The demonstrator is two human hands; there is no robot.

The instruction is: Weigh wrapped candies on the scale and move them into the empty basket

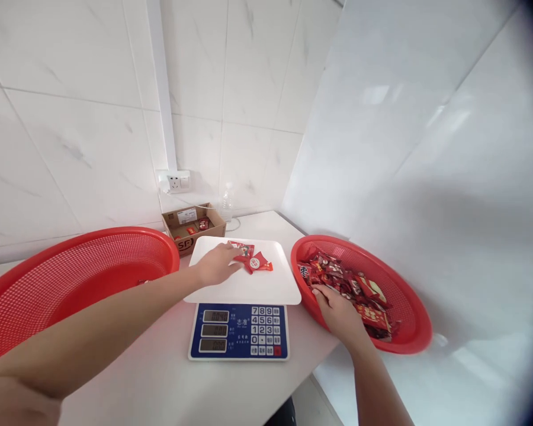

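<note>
My left hand [217, 264] reaches over the white tray [244, 291] of a digital scale, fingers stretched out and touching small red snack packets [257, 261]. The blue keypad panel [238, 332] with its three displays faces me below the tray. At the near left rim of the right red basket [408, 340], my right hand [337, 310] has thumb and fingers drawn together. Whatever lies between them is hidden. Many red and dark wrapped packets [337, 272] fill that basket.
A second red mesh basket [128, 248] stands at the left, its inside partly hidden by my forearm. Behind the scale are an open cardboard box [213, 231] with a few packets, a clear plastic bottle [227, 204] and a wall socket [174, 181]. White walls enclose the table [160, 384].
</note>
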